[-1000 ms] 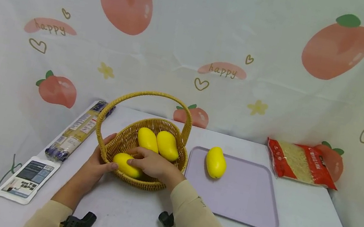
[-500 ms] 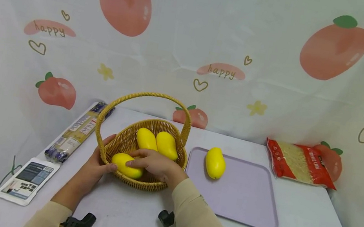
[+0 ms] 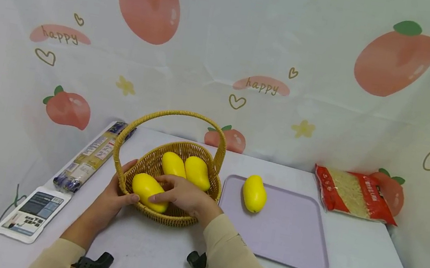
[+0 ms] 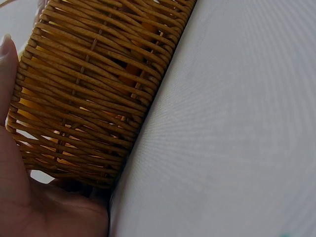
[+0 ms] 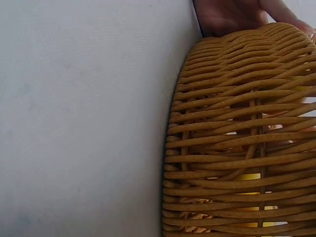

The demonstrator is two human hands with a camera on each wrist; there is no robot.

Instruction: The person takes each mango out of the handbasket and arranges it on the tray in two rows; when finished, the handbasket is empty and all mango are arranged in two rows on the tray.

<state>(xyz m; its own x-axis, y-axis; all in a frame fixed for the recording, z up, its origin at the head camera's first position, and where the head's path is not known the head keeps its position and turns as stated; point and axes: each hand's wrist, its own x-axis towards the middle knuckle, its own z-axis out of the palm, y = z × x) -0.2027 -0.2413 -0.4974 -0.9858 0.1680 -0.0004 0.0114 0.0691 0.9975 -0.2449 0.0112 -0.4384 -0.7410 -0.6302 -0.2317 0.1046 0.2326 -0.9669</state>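
In the head view, a wicker basket (image 3: 167, 219) with a tall arched handle stands left of centre on the table. My left hand (image 3: 113, 200) holds its left side, thumb at the rim; the left wrist view shows the palm against the weave (image 4: 89, 89). Inside the basket, my right hand (image 3: 184, 196) grips a yellow mango (image 3: 143, 183) near the front left, with fingers over it and thumb on its near side. Behind it lie a second mango (image 3: 173, 164) and a third mango (image 3: 198, 173). In the right wrist view the basket wall (image 5: 237, 133) hides most of the right hand's work.
Right of the basket, a pale purple tray (image 3: 288, 230) bears one mango (image 3: 254, 193). A red food packet (image 3: 355, 193) lies at the back right. A long noodle packet (image 3: 89, 156) and a white pouch (image 3: 32, 214) lie along the table's left side.
The mango under my right hand has tilted, its left end rising and turning toward the back. My left hand stays on the basket, which has not visibly moved.
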